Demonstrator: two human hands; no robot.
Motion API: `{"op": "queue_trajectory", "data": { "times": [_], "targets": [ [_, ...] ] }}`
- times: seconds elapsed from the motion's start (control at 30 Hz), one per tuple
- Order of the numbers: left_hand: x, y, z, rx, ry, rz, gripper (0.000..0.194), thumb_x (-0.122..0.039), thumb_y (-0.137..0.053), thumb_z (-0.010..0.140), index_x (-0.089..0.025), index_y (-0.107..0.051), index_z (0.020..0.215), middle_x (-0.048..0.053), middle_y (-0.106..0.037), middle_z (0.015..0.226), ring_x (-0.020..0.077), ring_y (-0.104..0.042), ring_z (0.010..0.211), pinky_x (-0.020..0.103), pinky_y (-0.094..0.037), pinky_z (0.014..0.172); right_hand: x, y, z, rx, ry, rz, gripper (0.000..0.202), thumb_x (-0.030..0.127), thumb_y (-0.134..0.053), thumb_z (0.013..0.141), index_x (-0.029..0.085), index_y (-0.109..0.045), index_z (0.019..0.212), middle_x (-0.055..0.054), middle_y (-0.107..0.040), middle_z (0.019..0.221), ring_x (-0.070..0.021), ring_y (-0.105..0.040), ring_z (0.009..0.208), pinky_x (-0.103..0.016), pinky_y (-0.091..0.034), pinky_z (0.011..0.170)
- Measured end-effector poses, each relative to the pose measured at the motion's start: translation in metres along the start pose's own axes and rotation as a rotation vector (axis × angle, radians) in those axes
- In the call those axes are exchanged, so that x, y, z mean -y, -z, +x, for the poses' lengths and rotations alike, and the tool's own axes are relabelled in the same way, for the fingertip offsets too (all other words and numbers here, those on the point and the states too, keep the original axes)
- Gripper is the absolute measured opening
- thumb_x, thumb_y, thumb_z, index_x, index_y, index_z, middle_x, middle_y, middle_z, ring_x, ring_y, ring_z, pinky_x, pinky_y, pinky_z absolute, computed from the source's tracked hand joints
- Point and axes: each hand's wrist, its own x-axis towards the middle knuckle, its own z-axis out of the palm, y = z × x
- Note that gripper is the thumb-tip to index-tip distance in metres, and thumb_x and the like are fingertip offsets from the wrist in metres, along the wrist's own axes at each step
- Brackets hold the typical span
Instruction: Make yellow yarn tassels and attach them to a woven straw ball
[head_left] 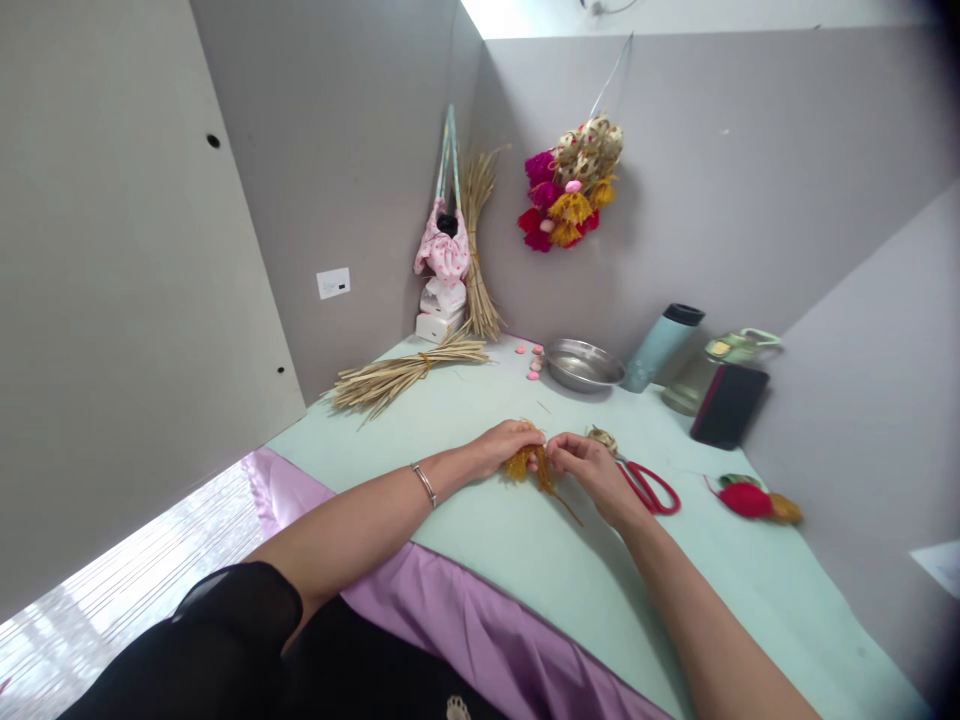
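A mustard-yellow yarn tassel (517, 467) is gripped in my left hand (504, 442), its threads hanging below the fingers and one loose end trailing right over the tabletop. Close beside it my right hand (592, 470) has thumb and fingertips pinched together; what is between them is too small to make out. Just behind the right hand lie red-handled scissors (664, 492), their blades partly hidden, and a small woven straw piece (602, 438).
Pink pieces (533, 375) lie by a metal bowl (583, 366). Bundled straw (405, 375) rests at back left. A blue tumbler (660, 350), green bottle (694, 375), phone (729, 405) and red yarn (745, 500) stand or lie on the right. Tassels (571, 207) hang on the wall.
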Motion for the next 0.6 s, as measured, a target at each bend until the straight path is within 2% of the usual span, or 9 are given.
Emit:
{"op": "queue_trajectory", "data": {
  "times": [0.27, 0.6],
  "targets": [
    [0.0012, 0.0001, -0.0002, 0.028, -0.027, -0.02, 0.031, -0.038, -0.071, 0.072, -0.016, -0.055, 0.085, -0.001, -0.058, 0.071, 0.0071, -0.054, 0.056, 0.021, -0.041, 0.059, -0.0003, 0.0019, -0.0002, -0.045, 0.021, 0.034, 0.02, 0.033, -0.058, 0.093, 0.014, -0.063, 0.09, 0.0, -0.064, 0.082, -0.0128, -0.062, 0.069, -0.03, -0.052, 0.065],
    [0.0013, 0.0025, -0.0001, -0.005, -0.075, -0.068, 0.028, -0.036, -0.068, 0.076, -0.017, -0.051, 0.086, -0.001, -0.059, 0.07, 0.0073, -0.054, 0.057, 0.02, -0.041, 0.059, 0.0002, -0.0043, -0.002, 0.066, 0.014, 0.071, 0.022, 0.035, -0.057, 0.093, 0.014, -0.063, 0.089, 0.001, -0.063, 0.078, -0.0117, -0.06, 0.064, -0.029, -0.051, 0.063]
  ]
}}
